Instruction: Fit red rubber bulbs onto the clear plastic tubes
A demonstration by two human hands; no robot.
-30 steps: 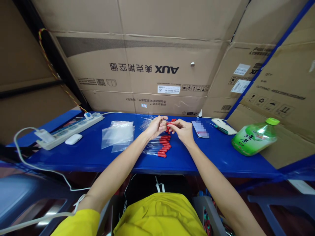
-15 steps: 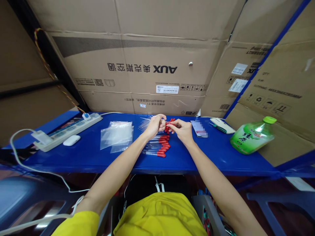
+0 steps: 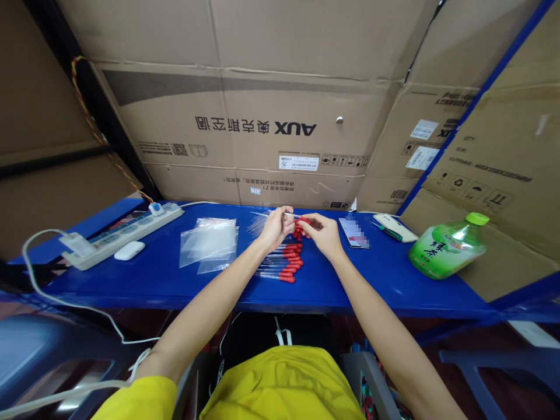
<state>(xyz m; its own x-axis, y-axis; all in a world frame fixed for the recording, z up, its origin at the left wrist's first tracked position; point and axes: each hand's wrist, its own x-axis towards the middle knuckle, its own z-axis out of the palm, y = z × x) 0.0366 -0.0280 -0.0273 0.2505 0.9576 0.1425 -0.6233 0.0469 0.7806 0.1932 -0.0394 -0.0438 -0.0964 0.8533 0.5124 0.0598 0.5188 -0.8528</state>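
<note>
Between my two hands is a glass dropper with a red rubber bulb (image 3: 303,219). My left hand (image 3: 276,228) is closed around its thin clear tube. The fingertips of my right hand (image 3: 322,231) pinch the red bulb end. Below my hands lies a row of droppers (image 3: 287,269), red bulbs to the right and clear tubes to the left. More loose glass tubes (image 3: 257,224) lie behind my left hand, which partly hides them. Several red bulbs (image 3: 299,233) are bunched just under my fingers.
Clear plastic bags (image 3: 210,242) lie left of the droppers. Farther left are a white earphone case (image 3: 129,251) and a power strip (image 3: 126,233). On the right are a phone (image 3: 354,232), a green-handled screwdriver (image 3: 389,232) and a green tea bottle (image 3: 448,248). Cardboard (image 3: 245,99) walls the back.
The view has shifted slightly, with the scene a little lower in the picture. My hands stay together on the dropper, the fingers only slightly moved.
</note>
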